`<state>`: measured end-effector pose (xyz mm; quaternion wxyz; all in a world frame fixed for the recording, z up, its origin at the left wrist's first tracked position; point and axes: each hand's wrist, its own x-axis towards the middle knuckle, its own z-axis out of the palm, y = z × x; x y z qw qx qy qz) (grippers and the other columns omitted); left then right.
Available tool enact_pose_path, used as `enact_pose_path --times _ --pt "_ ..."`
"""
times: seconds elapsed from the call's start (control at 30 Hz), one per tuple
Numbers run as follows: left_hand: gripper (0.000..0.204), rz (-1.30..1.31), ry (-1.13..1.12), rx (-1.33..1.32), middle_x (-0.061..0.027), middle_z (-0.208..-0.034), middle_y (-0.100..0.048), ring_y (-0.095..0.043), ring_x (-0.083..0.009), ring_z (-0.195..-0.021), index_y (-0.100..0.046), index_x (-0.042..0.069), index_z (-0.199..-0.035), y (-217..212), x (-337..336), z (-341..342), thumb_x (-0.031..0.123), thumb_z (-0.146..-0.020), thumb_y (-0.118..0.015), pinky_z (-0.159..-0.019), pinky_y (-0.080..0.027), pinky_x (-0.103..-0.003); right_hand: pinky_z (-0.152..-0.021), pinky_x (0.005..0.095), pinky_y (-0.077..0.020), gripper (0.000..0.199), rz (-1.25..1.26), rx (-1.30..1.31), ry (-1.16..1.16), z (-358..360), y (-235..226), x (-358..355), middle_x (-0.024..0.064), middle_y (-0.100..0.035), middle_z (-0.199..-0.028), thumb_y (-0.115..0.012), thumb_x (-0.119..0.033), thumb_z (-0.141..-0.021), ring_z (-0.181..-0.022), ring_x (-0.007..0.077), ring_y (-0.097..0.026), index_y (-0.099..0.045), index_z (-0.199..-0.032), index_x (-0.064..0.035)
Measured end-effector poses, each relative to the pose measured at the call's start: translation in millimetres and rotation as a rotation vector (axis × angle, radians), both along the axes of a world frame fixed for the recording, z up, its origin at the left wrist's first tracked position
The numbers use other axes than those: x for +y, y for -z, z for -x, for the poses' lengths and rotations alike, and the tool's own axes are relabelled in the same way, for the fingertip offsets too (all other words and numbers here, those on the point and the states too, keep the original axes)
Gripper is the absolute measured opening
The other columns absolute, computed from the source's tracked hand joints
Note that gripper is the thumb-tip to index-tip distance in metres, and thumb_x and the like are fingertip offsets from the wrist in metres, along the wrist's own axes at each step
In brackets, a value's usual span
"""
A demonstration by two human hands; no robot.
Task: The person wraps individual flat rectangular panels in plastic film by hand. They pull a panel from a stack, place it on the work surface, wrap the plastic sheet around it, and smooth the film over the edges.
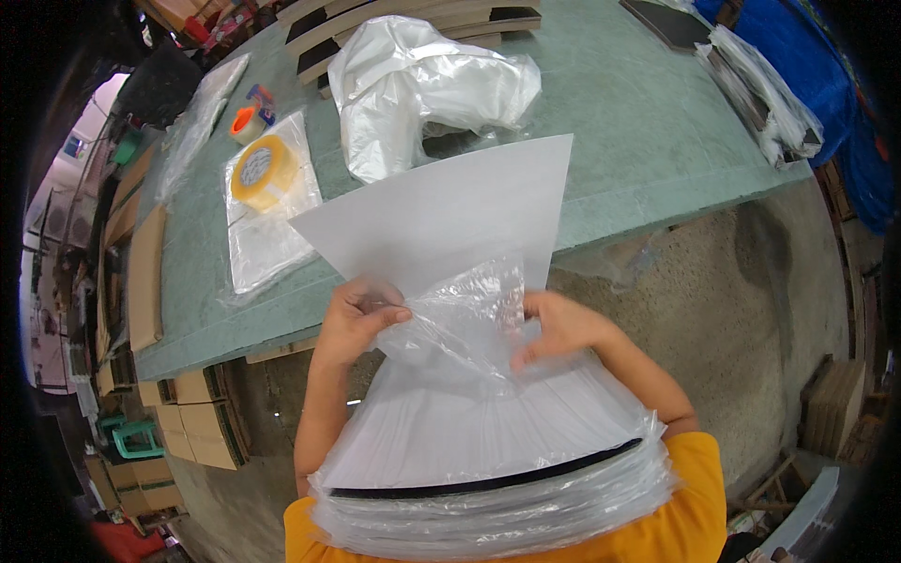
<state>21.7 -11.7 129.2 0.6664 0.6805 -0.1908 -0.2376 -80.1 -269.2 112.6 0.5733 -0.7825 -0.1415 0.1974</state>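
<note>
A flat white panel [450,211] juts out of a clear plastic bag [460,319] toward the green table. My left hand [357,314] pinches the bag's open edge on the left side of the panel. My right hand [558,328] grips the bag's plastic on the right side. Below my hands, a stack of bagged white panels [488,488] with a dark edge rests against my orange shirt.
A green table [638,122] carries a roll of yellow tape [263,169] on a clear bag, a smaller orange tape roll [247,122], a crumpled heap of plastic bags [422,84] and bagged panels [765,94] at the right. Cardboard boxes [197,422] stand on the floor at left.
</note>
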Motion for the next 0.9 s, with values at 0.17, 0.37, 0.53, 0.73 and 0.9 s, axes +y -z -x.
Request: enact_pose_path --times 0.17,0.37,0.53,0.73,0.9 --pt "0.017 -0.112 0.057 0.026 -0.0023 -0.070 -0.054 -0.049 -0.0080 -0.064 -0.055 0.003 -0.070 -2 -1 2 0.001 -0.063 -0.069 -0.056 -0.039 -0.021 -0.069 0.0235 -0.0436 0.025 -0.743 0.349 0.421 -17 0 -5 0.0078 -0.058 -0.082 -0.066 -0.022 -0.073 -0.075 0.0115 -0.055 -0.058 -0.084 -0.0011" --pt "0.012 -0.327 0.032 -0.401 -0.0023 -0.073 -0.055 -0.048 -0.0076 -0.063 -0.056 0.002 -0.076 -10 0 1 0.004 -0.069 -0.066 -0.056 -0.039 -0.020 -0.051 0.0200 -0.0395 0.020 -0.471 0.283 0.486 -25 -21 -5 0.0037 -0.057 -0.064 -0.065 -0.021 -0.074 -0.057 0.0090 -0.052 -0.059 -0.073 -0.0022" --pt "0.012 -0.337 0.198 -0.125 -0.0015 -0.072 -0.056 -0.047 -0.0066 -0.063 -0.056 0.001 -0.076 -45 -33 11 0.010 -0.074 -0.063 -0.056 -0.038 -0.019 -0.051 0.0224 -0.0377 0.016 -0.523 0.251 0.509 -24 -25 11 0.0012 -0.053 -0.061 -0.062 -0.014 -0.076 -0.054 0.0084 -0.047 -0.055 -0.067 -0.0024" --pt "0.011 -0.267 0.061 -0.159 0.0016 -0.061 -0.050 -0.045 -0.0055 -0.058 -0.055 0.005 -0.068 -34 -31 10 0.012 -0.075 -0.058 -0.052 -0.036 -0.019 -0.056 0.0227 -0.0416 0.017 -1.152 0.357 0.513 -17 -33 3 0.0029 -0.055 -0.067 -0.057 -0.014 -0.080 -0.058 0.0094 -0.049 -0.055 -0.067 -0.0021" --pt "0.012 -0.265 -0.727 -0.455 0.0018 -0.066 -0.047 -0.042 -0.0073 -0.060 -0.049 0.005 -0.071 -49 63 -33 0.013 -0.072 -0.059 -0.056 -0.035 -0.021 -0.061 0.0247 -0.0416 0.015 -0.624 0.232 0.417 1 -54 -17 0.0030 -0.053 -0.070 -0.057 -0.013 -0.080 -0.065 0.0097 -0.049 -0.055 -0.069 -0.0022"
